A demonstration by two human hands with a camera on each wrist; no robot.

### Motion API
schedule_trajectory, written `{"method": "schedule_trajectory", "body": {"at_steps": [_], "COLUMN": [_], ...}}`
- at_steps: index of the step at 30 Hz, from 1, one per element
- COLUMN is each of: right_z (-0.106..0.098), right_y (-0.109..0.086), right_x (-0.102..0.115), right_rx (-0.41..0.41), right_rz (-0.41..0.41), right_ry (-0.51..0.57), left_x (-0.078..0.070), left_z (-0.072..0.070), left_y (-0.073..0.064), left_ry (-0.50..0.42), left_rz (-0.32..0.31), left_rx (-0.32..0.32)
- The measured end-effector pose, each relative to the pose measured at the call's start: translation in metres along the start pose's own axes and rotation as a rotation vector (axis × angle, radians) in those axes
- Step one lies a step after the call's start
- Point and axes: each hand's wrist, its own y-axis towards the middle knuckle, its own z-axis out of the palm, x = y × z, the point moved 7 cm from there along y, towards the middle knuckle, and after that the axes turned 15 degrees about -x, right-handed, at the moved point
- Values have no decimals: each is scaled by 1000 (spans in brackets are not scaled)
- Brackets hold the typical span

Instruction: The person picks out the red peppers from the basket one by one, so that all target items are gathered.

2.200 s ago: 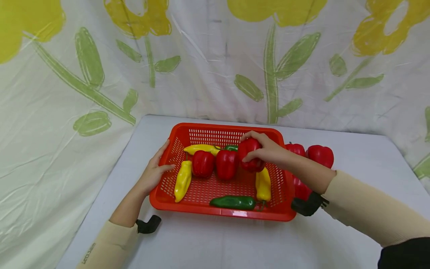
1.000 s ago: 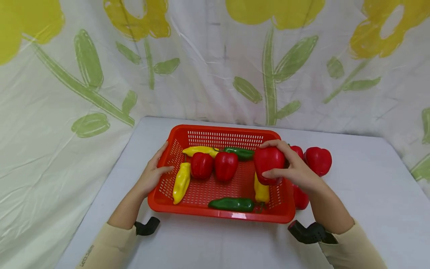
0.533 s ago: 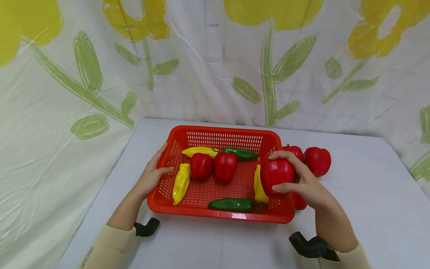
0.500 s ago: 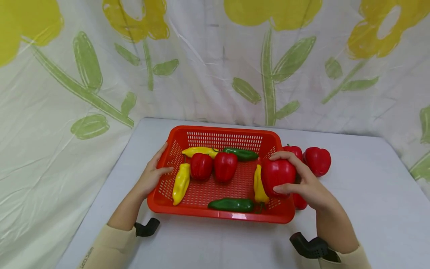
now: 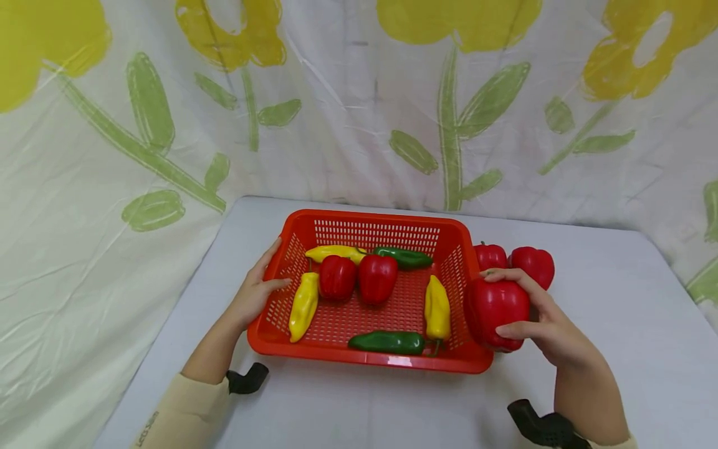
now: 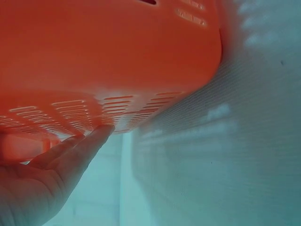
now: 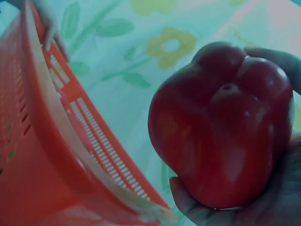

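My right hand [image 5: 546, 318] grips a red bell pepper [image 5: 496, 312] just off the right end of the red plastic basket [image 5: 370, 358]. In the right wrist view the pepper's [image 7: 225, 127] lobed underside faces the camera, with thumb and fingers on opposite sides. My left hand [image 5: 255, 290] holds the basket's left end, thumb over the rim and fingers along the outer wall. Two red bell peppers [image 5: 378, 279] sit inside, with yellow peppers [image 5: 303, 307] at the left, back and right. One long green pepper [image 5: 387, 342] lies along the front wall, another [image 5: 404, 257] at the back.
Red bell peppers [image 5: 533, 265] lie on the white table [image 5: 606, 299] beyond the basket's right end, partly hidden by my right hand and its pepper. A flower-printed curtain [image 5: 342, 137] hangs behind the table.
My right hand has carried the red bell pepper from over the basket's inside rightward and toward me, past the right rim. The yellow pepper beneath is uncovered. My left hand has stayed put.
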Motion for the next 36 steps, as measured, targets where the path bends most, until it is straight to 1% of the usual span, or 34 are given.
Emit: {"method": "schedule_trajectory", "body": {"at_steps": [4, 5, 11, 14, 17, 19, 22, 25, 29, 33, 36], "right_z": [-8, -10, -24, -30, -35, -37, -43, -51, -64, -76, -84], "right_y": [-5, -6, -14, -18, -23, -26, -29, -32, -36, -39, -42], "right_x": [-1, -1, -1, -3, -3, -3, -7, -14, -24, -31, -36], "right_rx": [-9, -11, -3, -6, 12, 24, 18, -24, -75, -111, -117], "right_rz": [12, -2, -124, -180, -259, -293, -293, -246, -206, -191, -183], "right_ry": [24, 36, 133, 164, 205, 221, 223, 197, 177, 173, 180], "left_x": [-1, -1, -1, -1, -1, -1, -1, -1, -1, -1, -1], "left_z": [0, -1, -1, 0, 0, 0, 0, 0, 1, 0, 0], "left_y": [0, 1, 2, 2, 2, 1, 1, 0, 0, -1, -2], "left_ry": [4, 3, 2, 1, -3, -5, -5, -2, -4, -12, -14], "left_rz": [-6, -6, 1, -2, -4, -2, -3, -6, -8, -12, -11], "left_rx": [0, -1, 0, 1, 3, 4, 4, 5, 7, 9, 9]}}
